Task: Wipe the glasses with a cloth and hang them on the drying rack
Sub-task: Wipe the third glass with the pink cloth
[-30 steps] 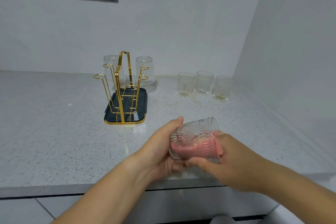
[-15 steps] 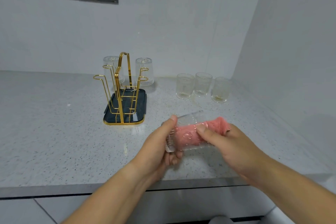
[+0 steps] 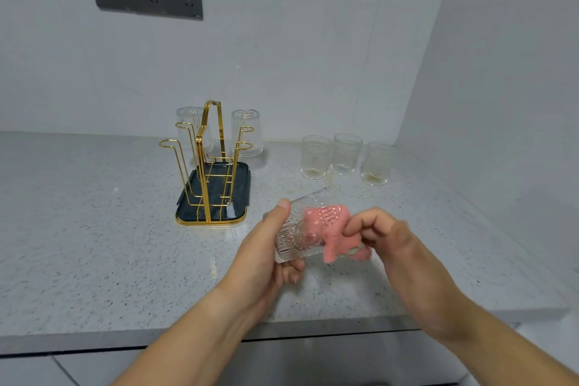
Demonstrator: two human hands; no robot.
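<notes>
Wiping step: left hand [image 3: 260,257] wrapped around a tilted glass [image 3: 297,229] above the counter [image 3: 94,244], right hand [image 3: 385,232] pinching pink cloth [image 3: 332,235] stuffed inside; next probably pull cloth out, hang glass on rack [image 3: 210,166].

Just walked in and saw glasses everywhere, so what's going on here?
A person is drying glasses. The left hand holds a glass on its side while the right hand works a pink cloth in it. Two glasses hang on the rack; three wait on the counter.
</notes>
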